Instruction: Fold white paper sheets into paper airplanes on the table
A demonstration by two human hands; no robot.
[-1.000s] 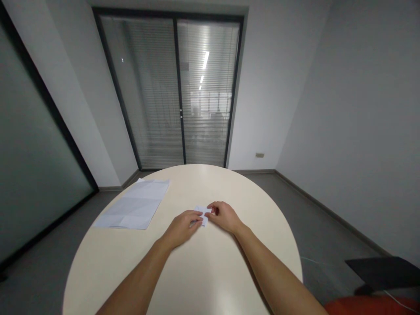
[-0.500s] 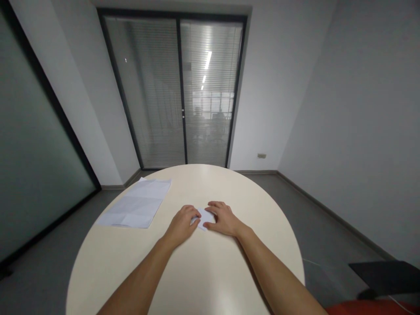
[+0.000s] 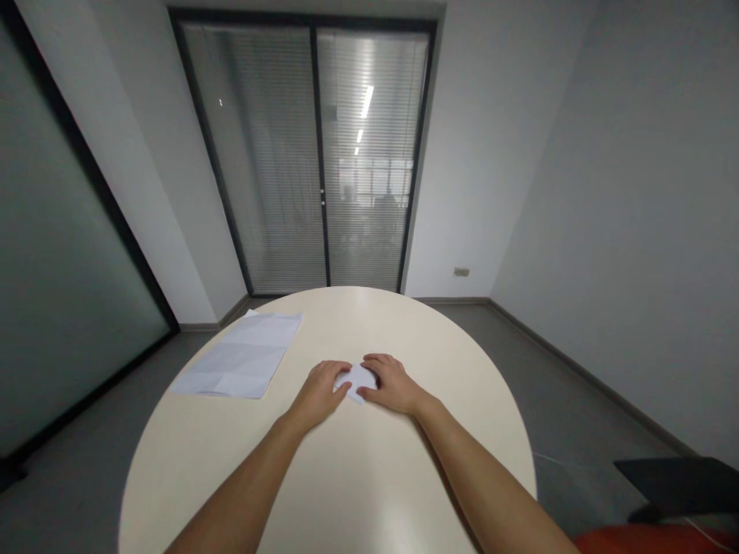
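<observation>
Fingers of the left hand curve over the left side of a small, seemingly folded piece of white paper, thumb held apart from them. The right hand mirrors this at the paper's right side, thumb and fingers likewise spread; how firmly either presses, I cannot tell. The paper lies between both hands, about mid-width on the round cream table. Uneven pressure from the two hands could skew a crease or slide the paper over the smooth top, and a lifted fingertip might let a flap spring up. Farther left, a large creased sheet lies near the table's edge, where a brushing forearm or draught could push it off. Beyond the far rim stands a glazed partition with blinds.
</observation>
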